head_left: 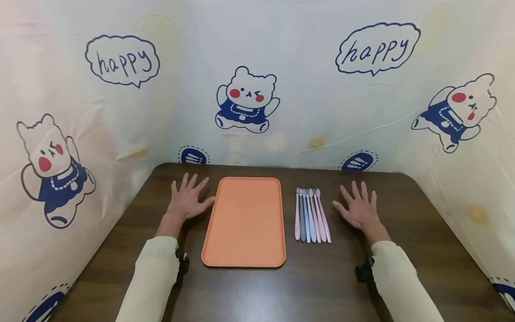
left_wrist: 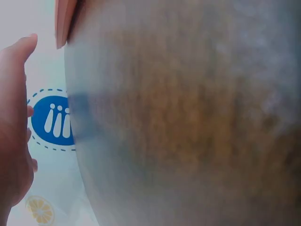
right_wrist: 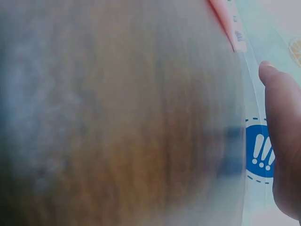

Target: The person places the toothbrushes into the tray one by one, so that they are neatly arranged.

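Note:
In the head view an orange tray [head_left: 243, 223] lies flat on the table with nothing on it. My left hand [head_left: 187, 201] rests with spread fingers just left of it, the thumb tip at or very near the tray's edge. To the tray's right, several toothbrushes [head_left: 311, 217] in pink, blue and grey-blue lie side by side, heads pointing away from me. My right hand [head_left: 359, 209] lies spread to the right of the toothbrushes, apart from them. In the left wrist view, part of the left hand [left_wrist: 14, 122] shows at the left edge; the right wrist view shows the right thumb [right_wrist: 282, 117].
Both hands and objects are on a dark wooden table [head_left: 257, 295]. A pale cloth [head_left: 306, 58] printed with cartoon bears and the word "happy" rises behind the table and along both sides. Each wrist carries a small black device [head_left: 364, 270].

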A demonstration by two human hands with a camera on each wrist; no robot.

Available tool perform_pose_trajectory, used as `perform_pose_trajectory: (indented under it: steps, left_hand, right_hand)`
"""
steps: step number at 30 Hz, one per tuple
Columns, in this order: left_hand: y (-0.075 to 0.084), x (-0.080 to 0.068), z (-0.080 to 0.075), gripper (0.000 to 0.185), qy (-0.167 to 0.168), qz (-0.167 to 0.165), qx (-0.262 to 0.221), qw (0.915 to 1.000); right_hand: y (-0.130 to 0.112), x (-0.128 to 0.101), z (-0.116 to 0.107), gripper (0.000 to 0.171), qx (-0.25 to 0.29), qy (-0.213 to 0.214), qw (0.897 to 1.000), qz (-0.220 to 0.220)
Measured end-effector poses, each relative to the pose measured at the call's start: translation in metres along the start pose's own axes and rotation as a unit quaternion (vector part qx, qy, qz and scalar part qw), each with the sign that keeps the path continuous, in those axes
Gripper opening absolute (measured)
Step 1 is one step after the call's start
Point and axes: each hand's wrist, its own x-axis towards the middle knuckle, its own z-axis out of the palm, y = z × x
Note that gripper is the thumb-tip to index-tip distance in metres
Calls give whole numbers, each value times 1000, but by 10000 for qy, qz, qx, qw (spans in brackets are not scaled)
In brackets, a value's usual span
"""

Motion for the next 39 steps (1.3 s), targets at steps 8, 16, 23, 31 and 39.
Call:
perform_pose_trajectory:
  steps: [8, 16, 23, 31, 39]
  left_hand:
    - [6, -8, -5, 84, -91, -76, -264, 9996]
    - [17, -15, 0, 75, -544, -115, -1006, 9934]
    - [26, -16, 0, 74, -1000, -459, -1769, 9781]
    - [36, -18, -2, 50, -962, -453, -2445, 9638]
    - [46, -20, -2, 43, -1022, -714, -2736, 9537]
  right_hand:
    - [0, -7, -2, 86, 118, 48, 9999, 21]
    - [-20, -14, -2, 79, 304, -85, 9995, -39]
    - [-42, -15, -7, 53, 1047, -496, 9933, 56]
    - [-48, -15, -13, 36, 1420, -938, 9854, 74]
    - [-47, -15, -16, 35, 1784, -1092, 9779, 73]
